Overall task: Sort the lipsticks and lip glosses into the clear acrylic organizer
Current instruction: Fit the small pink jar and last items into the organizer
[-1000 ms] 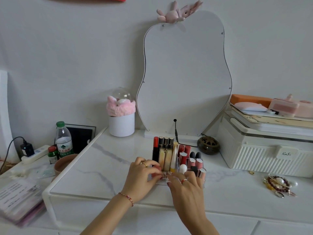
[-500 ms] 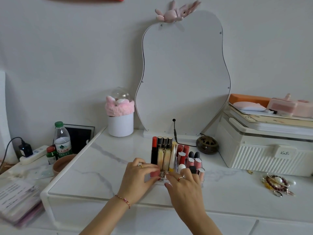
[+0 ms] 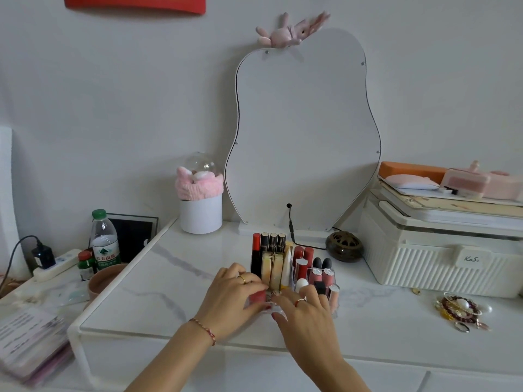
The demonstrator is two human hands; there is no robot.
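Marble tabletop [image 3: 175, 278]; both hands [image 3: 232, 301] grip organizer [image 3: 334, 295] front.

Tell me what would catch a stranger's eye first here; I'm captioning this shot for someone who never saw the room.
First the two hands, left hand and right hand, meeting at the front of the clear organizer, which stands mid-table, packed with upright lipsticks. Behind it a tall pear-shaped mirror leans on the wall, a pink toy rabbit on its top edge. To the right sits a ribbed cream box, with a heap of beaded jewellery before it.
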